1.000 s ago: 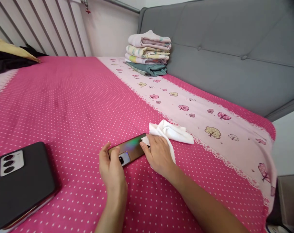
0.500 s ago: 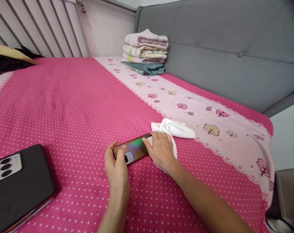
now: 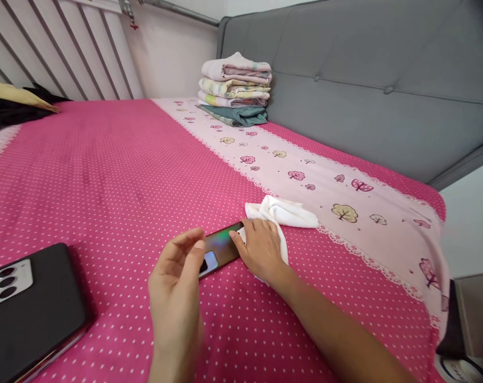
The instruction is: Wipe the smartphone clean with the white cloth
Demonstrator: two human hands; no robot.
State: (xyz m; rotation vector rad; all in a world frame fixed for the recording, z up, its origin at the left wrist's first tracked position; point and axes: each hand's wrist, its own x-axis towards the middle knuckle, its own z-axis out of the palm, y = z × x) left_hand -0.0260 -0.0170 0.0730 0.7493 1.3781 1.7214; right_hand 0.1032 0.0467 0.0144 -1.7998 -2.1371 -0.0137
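A smartphone with a shiny bronze back lies on the pink bedspread, its pale camera block near the left end. My right hand rests over the phone's right end, with part of a white cloth under its fingers and palm. Its thumb points left across the phone's back. The rest of the cloth is bunched just beyond that hand. In front of the phone's left end is my left hand, fingers loosely curved and thumb slightly apart from them, holding nothing. It hides that end of the phone.
A larger black phone lies at the lower left, cameras up. Folded cloths are stacked against the grey headboard. Black and yellow fabric lies at the far left, near a radiator. The bed's edge drops off at right.
My left hand has come off the phone's left end and moved left and toward me. My right hand stays over the cloth and phone. The whole view has shifted slightly.
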